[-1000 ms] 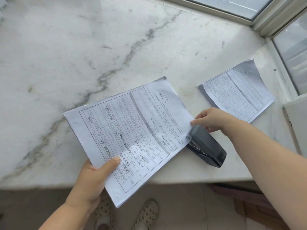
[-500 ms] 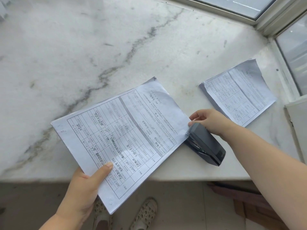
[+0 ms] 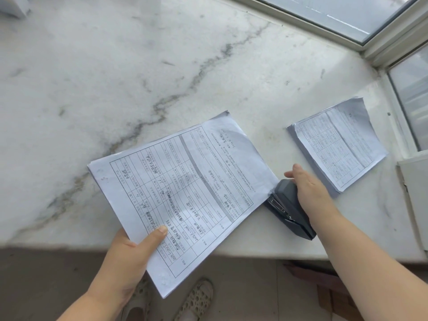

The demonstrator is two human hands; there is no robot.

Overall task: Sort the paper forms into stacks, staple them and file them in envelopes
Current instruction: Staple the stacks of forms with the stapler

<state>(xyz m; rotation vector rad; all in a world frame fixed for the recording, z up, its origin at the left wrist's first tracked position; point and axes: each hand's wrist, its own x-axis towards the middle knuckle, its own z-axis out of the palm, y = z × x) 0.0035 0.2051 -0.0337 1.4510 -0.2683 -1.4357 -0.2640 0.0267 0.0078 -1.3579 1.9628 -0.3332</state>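
The left hand (image 3: 129, 256) hides its fingers under the papers (image 3: 183, 193); only the thumb shows. The right hand (image 3: 310, 188) covers part of the stapler (image 3: 286, 202). The small print is too tiny to read. The shoes (image 3: 196, 300) are cut off at the bottom.

Forms (image 3: 185, 193) lay on the counter (image 3: 115, 77), overhanging its front edge, held at their left by the left hand (image 3: 129, 256). Stapler (image 3: 289, 209) sat at their right corner under the right hand (image 3: 308, 188). Stack (image 3: 338, 144) lay near the right edge.
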